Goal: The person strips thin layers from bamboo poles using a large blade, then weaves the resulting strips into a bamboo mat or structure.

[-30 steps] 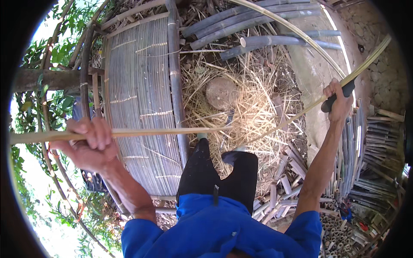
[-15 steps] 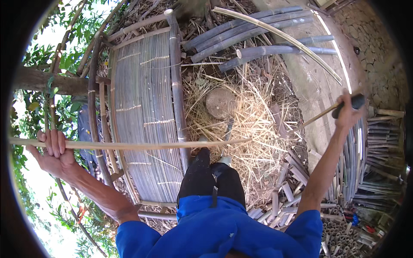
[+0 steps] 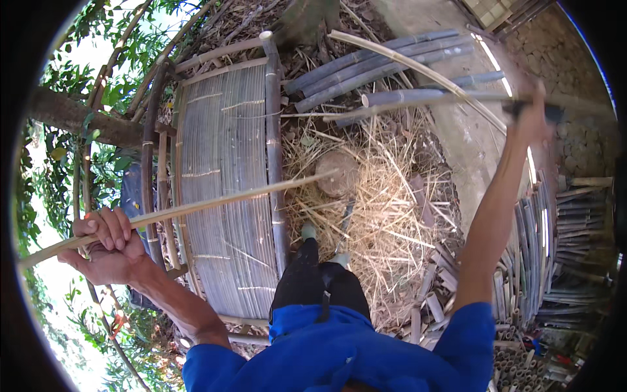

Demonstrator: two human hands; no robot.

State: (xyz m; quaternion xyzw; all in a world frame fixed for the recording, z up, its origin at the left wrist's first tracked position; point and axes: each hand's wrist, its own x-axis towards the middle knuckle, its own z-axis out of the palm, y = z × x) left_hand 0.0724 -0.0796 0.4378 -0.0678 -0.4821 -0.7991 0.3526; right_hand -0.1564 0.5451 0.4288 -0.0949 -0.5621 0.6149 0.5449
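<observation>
My left hand [image 3: 108,242] is closed around a long, pale bamboo strip [image 3: 222,201] at the left. The strip slants up to the right, and its far tip shows over the round wooden chopping block [image 3: 336,175]; whether it touches the block I cannot tell. Raised at the far right, my right hand [image 3: 532,121] grips a long thin tool with a dark handle [image 3: 554,114]. Motion blurs this tool, and a faint streak runs from it toward the left. Pale shavings [image 3: 385,196] lie thick around the block, near my feet.
A slatted bamboo bench [image 3: 225,150] stands left of my legs. Grey bamboo poles [image 3: 385,65] lie beyond the block, with a pale curved bamboo length [image 3: 418,65] across them. Cut bamboo pieces [image 3: 434,307] are heaped at the lower right, and stacked poles [image 3: 575,228] line the right side.
The bamboo strip has tilted, its far tip rising onto the block's place in view while my left hand has dropped slightly. My right hand has moved up with the tool.
</observation>
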